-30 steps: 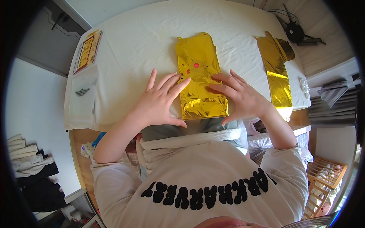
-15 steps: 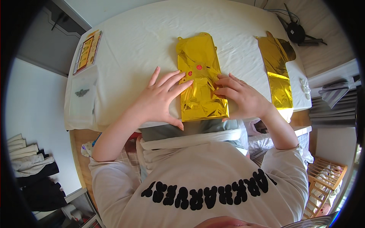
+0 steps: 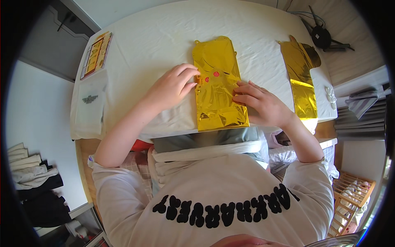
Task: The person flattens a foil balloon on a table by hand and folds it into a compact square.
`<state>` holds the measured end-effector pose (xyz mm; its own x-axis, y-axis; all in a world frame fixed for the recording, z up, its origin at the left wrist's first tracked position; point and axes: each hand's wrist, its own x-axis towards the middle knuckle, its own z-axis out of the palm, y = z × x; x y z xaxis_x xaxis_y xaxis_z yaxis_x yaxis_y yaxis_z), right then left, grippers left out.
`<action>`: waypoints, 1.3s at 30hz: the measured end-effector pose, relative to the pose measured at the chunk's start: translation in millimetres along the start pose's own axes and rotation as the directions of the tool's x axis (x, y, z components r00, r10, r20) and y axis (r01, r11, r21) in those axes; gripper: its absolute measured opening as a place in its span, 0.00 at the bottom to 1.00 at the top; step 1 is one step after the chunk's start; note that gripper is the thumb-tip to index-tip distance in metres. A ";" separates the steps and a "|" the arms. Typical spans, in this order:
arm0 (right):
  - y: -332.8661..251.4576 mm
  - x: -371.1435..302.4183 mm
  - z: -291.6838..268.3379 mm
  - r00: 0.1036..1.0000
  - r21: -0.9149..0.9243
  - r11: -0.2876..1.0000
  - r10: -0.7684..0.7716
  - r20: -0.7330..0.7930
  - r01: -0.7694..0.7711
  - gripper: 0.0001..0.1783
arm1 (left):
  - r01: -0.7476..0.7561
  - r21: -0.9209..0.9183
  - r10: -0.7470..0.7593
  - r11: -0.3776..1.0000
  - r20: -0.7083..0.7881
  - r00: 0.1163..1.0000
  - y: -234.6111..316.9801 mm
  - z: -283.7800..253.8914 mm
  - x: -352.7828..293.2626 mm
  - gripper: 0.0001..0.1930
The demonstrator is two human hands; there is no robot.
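A flat, deflated gold foil balloon [image 3: 217, 94] lies lengthwise in front of me, its lower end at the table's near edge. Creases cross its lower half, and two small red round stickers sit near its middle. At its left edge, beside the stickers, my left hand [image 3: 175, 85] has its fingers bent, thumb and fingertips closed on the foil's margin. My right hand [image 3: 265, 103] rests along the opposite edge with fingers stretched out over the foil; its thumb is hidden. Small tabs stick out from the balloon's upper corners.
Another gold foil piece [image 3: 302, 78] lies at the right, near a black device with antennas [image 3: 321, 37] and a white coiled cord [image 3: 330, 95]. On the left are a printed picture sheet [image 3: 96, 55] and a translucent plastic bag [image 3: 89, 107]. A white cloth [image 3: 152, 45] covers the table.
My left hand has drawn back off the foil, moved up to its left edge and bent its fingers there. The right hand stays nearly in place.
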<state>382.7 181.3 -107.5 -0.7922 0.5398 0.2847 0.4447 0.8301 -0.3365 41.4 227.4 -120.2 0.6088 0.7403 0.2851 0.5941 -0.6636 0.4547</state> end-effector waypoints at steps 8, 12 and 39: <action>0.9 -0.2 1.8 1.000 0.011 1.000 0.000 -0.014 0.000 0.27 | -0.163 0.226 0.176 0.960 -0.036 0.984 -14.5 -9.1 8.2 0.17; 4.2 -2.2 0.7 0.999 0.020 1.000 0.006 0.053 -0.007 0.30 | 0.041 0.105 -0.036 0.994 -0.049 0.998 -30.8 -12.7 23.6 0.15; 5.5 -3.0 1.9 0.999 0.031 1.000 -0.001 0.050 0.000 0.29 | -0.001 0.083 0.016 0.997 -0.176 0.984 -16.6 -4.9 10.8 0.12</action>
<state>386.7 183.9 -111.9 -0.8125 0.5312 0.2401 0.4320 0.8252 -0.3639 35.5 246.9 -120.6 0.5161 0.7372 0.4360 0.6352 -0.6710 0.3825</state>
